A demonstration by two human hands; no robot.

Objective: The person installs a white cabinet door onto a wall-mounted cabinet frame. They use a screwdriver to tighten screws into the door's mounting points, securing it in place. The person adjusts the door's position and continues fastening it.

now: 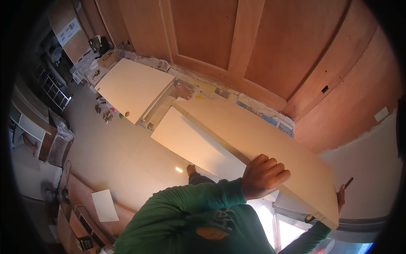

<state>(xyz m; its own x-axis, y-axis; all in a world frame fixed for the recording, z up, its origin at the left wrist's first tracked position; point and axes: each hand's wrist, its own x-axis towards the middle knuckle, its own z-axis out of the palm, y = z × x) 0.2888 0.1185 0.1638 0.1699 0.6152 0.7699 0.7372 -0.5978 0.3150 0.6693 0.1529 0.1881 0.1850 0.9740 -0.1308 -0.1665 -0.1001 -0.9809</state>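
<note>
A long pale board (270,139) slants across in front of me, its narrow edge turned up toward me. My left hand (265,175) is closed in a fist over its near edge. At the board's right end my right hand (341,198) shows only in part; the board hides the rest. From its fingers juts a thin, dark, flat strip (349,183). Below the board's edge a yellow-and-black rounded end (310,218) shows; whether it belongs to the strip I cannot tell. Beneath lies a second pale board (198,144), with my foot (191,169) beside it.
Another pale panel (135,86) with round holes lies farther left. Small metal hardware (105,115) is on the floor beside it. Wooden wall panelling (207,34) runs along the back, with papers at its foot. A power tool (62,194) and a white sheet (105,205) are at lower left.
</note>
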